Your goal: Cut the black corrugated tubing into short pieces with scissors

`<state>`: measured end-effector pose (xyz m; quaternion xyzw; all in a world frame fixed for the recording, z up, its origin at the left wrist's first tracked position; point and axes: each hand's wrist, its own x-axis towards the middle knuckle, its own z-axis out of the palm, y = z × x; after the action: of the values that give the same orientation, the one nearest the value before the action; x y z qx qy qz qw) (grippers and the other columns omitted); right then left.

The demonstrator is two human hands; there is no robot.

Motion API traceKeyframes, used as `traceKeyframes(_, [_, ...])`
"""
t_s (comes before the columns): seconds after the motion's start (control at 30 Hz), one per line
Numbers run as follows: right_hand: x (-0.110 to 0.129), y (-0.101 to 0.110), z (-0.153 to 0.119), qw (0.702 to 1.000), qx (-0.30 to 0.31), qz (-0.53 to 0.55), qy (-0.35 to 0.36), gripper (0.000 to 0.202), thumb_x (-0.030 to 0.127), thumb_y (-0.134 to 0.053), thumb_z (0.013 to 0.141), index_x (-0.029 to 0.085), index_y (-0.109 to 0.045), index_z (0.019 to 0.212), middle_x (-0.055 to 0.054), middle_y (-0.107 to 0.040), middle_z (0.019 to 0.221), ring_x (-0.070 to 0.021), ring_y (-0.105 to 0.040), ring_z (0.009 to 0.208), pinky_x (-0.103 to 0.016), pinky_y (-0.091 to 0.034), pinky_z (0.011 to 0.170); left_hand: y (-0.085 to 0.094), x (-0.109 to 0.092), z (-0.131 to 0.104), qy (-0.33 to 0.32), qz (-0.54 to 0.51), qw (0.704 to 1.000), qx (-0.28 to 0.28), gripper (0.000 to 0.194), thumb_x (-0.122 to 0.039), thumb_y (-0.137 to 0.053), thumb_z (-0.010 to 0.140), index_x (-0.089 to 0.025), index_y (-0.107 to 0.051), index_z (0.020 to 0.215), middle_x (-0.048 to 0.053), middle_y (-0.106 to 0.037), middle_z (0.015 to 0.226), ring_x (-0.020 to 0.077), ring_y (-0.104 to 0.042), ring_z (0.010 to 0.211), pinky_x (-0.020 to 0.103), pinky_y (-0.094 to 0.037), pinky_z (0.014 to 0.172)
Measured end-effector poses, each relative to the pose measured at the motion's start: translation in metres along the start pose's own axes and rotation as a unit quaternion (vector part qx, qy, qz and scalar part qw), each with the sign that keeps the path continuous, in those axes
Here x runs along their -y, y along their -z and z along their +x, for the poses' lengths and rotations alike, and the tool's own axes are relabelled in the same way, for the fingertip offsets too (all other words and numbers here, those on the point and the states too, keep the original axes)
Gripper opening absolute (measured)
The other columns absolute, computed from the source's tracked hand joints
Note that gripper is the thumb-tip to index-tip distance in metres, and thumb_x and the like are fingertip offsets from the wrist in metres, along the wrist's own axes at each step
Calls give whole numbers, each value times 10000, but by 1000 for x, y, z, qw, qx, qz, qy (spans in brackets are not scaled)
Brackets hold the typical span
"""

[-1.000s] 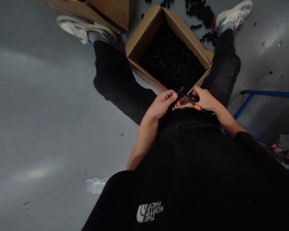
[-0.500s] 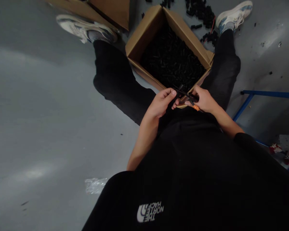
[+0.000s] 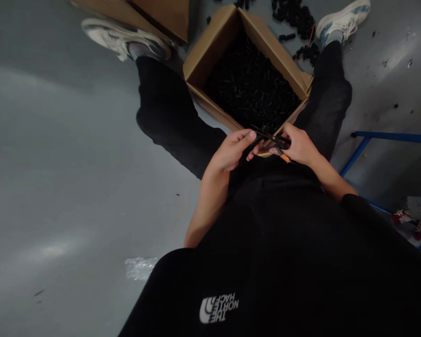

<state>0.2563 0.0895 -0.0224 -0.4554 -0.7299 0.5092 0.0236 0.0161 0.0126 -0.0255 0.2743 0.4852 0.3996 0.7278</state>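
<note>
My right hand (image 3: 300, 144) is closed around dark scissors (image 3: 274, 138), with an orange band (image 3: 285, 158) on one handle. The blades point left, toward my left hand (image 3: 234, 149). Thumb and forefinger of that hand pinch a thin black ribbed piece (image 3: 255, 142) close beside the blades; its exact kind is too dark to make out. Both hands are over the near corner of an open cardboard box (image 3: 272, 44). Many small black pieces (image 3: 249, 89) fill the box's bottom.
My legs lie on either side of the box. Loose black pieces (image 3: 294, 18) are heaped on the grey floor beyond it. Another cardboard box (image 3: 161, 16) stands at the upper left. A blue metal frame (image 3: 393, 137) is at the right, and a clear plastic wrapper (image 3: 139, 268) lies lower left.
The black piece in my left hand has shifted slightly down and left, showing more below the thumb. The scissors stay almost in the same place.
</note>
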Motion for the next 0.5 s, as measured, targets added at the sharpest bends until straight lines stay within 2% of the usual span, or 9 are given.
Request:
traceKeyframes(0.1, [2,3,-1,1000,14,4,-7,565,559,-956,836,280,-477,947,-31,-653,968,-261,-649,899,-450,-529,849,0,1,0,-6,9,1000,-1,665,-837,-886,864,-206,-684,798,9,-667,659,90,-521,490,228,-453,460])
traceKeyframes(0.17, [3,4,0,999,32,16,-5,540,545,-940,858,278,-495,1006,-39,-674,1012,-259,-659,911,-445,-536,844,1,6,1,-14,17,1000,-5,659,-828,-897,857,-208,-675,815,27,-704,689,111,-589,528,238,-503,501])
traceKeyframes(0.3, [3,1,4,999,29,6,-14,560,594,-941,858,276,-518,1041,-44,-693,1032,-257,-660,901,-455,-553,843,1,16,4,-50,46,996,-64,648,-832,-863,891,-211,-677,865,64,-781,791,154,-717,665,269,-605,631])
traceKeyframes(0.4, [1,-1,4,999,23,-9,-32,557,603,-951,845,274,-538,1022,-33,-676,957,-258,-643,861,-471,-550,839,1,20,3,-60,72,991,-91,633,-824,-843,917,-215,-683,843,46,-775,779,148,-708,667,275,-613,658])
traceKeyframes(0.5, [-3,-4,2,999,27,4,-39,524,530,-948,846,268,-546,1056,-44,-675,1008,-261,-647,890,-470,-546,851,-1,21,3,-62,67,992,-91,620,-805,-865,910,-214,-697,830,35,-750,748,126,-663,624,254,-579,616])
